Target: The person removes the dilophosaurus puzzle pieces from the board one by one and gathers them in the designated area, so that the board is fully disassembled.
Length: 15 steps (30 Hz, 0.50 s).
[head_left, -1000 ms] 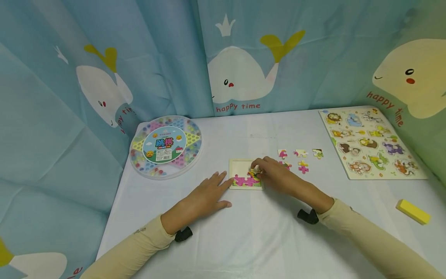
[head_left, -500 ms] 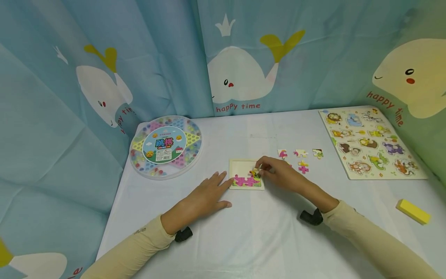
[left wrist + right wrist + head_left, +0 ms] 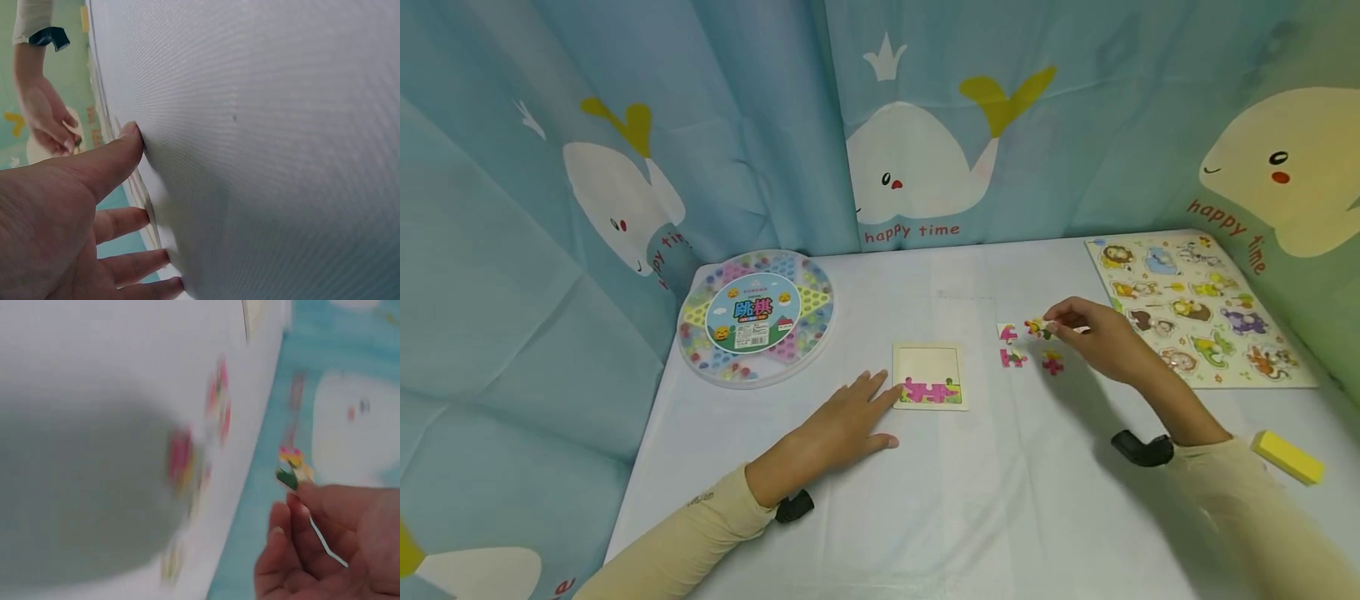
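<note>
My left hand [image 3: 842, 421] lies on the white table with fingers spread, one fingertip at the left edge of a small puzzle tray [image 3: 927, 364]. Pink and green pieces [image 3: 929, 392] fill the tray's lower strip; above them its base is bare. To the right, my right hand [image 3: 1097, 337] pinches a yellow, pink and green jigsaw piece [image 3: 291, 465] between thumb and fingertips, raised over the table. Close by lie several loose pieces, among them a pink corner piece [image 3: 1007, 333], a pink and green one [image 3: 1012, 358] and a pink and yellow one [image 3: 1052, 362].
A round Chinese checkers set [image 3: 756, 317] sits at the back left. An animal picture board [image 3: 1202, 312] is at the back right, partly behind my right hand. A yellow block [image 3: 1288, 457] lies near the right side. A whale-print curtain [image 3: 760, 125] borders the table.
My right hand has lifted the jigsaw piece away from the tray and carried it right, over the loose pieces. Its hand now covers some of them. The left hand stays in place.
</note>
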Each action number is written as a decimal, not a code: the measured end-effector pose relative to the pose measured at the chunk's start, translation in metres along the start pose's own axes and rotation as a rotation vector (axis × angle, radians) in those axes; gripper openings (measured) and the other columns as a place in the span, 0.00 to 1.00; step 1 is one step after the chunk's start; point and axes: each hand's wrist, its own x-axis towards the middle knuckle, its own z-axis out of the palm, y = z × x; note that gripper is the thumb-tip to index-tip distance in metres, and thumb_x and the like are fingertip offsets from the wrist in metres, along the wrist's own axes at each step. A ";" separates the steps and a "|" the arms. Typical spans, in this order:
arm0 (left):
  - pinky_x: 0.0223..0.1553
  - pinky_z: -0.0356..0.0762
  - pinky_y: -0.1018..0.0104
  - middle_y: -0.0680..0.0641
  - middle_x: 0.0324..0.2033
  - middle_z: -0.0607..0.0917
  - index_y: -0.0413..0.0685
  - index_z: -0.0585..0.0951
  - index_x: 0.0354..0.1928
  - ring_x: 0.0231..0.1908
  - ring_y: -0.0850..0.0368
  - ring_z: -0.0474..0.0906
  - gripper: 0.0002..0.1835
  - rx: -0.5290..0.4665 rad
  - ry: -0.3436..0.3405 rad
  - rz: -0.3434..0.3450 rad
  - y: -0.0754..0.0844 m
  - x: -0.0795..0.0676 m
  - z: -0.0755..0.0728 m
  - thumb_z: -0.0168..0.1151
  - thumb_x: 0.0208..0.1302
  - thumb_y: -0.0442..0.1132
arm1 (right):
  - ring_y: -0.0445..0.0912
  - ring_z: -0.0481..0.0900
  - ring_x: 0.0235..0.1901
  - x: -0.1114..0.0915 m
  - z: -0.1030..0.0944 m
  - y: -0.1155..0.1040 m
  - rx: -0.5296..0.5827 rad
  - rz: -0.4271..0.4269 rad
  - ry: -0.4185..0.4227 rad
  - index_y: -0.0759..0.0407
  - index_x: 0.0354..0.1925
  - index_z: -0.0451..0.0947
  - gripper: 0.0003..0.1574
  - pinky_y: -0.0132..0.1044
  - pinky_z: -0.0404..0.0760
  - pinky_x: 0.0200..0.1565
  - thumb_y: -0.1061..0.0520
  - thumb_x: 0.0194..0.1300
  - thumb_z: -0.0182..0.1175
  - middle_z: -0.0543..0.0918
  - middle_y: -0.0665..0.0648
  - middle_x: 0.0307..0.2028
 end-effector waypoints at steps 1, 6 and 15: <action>0.77 0.59 0.39 0.38 0.82 0.58 0.50 0.63 0.82 0.82 0.36 0.52 0.41 0.000 0.000 0.000 0.000 0.000 0.000 0.63 0.75 0.57 | 0.47 0.84 0.47 -0.001 -0.009 0.009 -0.019 0.008 0.000 0.64 0.54 0.81 0.14 0.28 0.78 0.38 0.55 0.82 0.57 0.87 0.64 0.48; 0.77 0.59 0.39 0.39 0.82 0.58 0.51 0.63 0.82 0.82 0.37 0.52 0.42 0.000 -0.004 -0.002 -0.001 -0.001 0.001 0.64 0.75 0.57 | 0.28 0.75 0.40 -0.008 -0.044 0.053 -0.084 0.074 -0.109 0.68 0.54 0.79 0.14 0.24 0.76 0.38 0.58 0.82 0.57 0.86 0.65 0.48; 0.78 0.58 0.39 0.39 0.82 0.58 0.50 0.63 0.82 0.82 0.37 0.52 0.42 0.000 -0.001 0.003 -0.001 0.000 0.002 0.64 0.74 0.58 | 0.35 0.72 0.43 -0.016 -0.047 0.079 -0.072 0.078 -0.287 0.64 0.51 0.83 0.09 0.30 0.73 0.44 0.60 0.79 0.60 0.81 0.56 0.47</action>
